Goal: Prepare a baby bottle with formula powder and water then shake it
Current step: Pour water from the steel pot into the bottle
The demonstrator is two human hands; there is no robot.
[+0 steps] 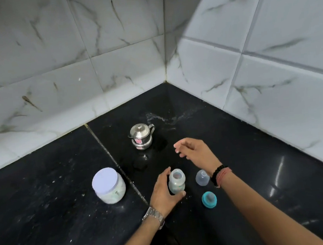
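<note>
On the black stone counter (48,216), near its tiled corner, the open baby bottle (177,181) stands upright with a little pale content at its bottom. The left hand (164,194) grips the bottle's left side, fingers curled behind it and thumb in front near the base; a metal watch (154,216) sits on that wrist. The right hand (193,152) hovers beyond and right of the bottle, holding nothing, fingers loosely bent; beaded bands (220,175) circle its wrist. Just right of the bottle stands a clear dome cap (202,177); nearer the person, right of the bottle, lies the teal teat ring (209,199). Left of the bottle stands a lidded formula jar (109,185). Beyond the bottle stands a small steel kettle (141,136), lid on, with spilled water (162,118) behind it.
</note>
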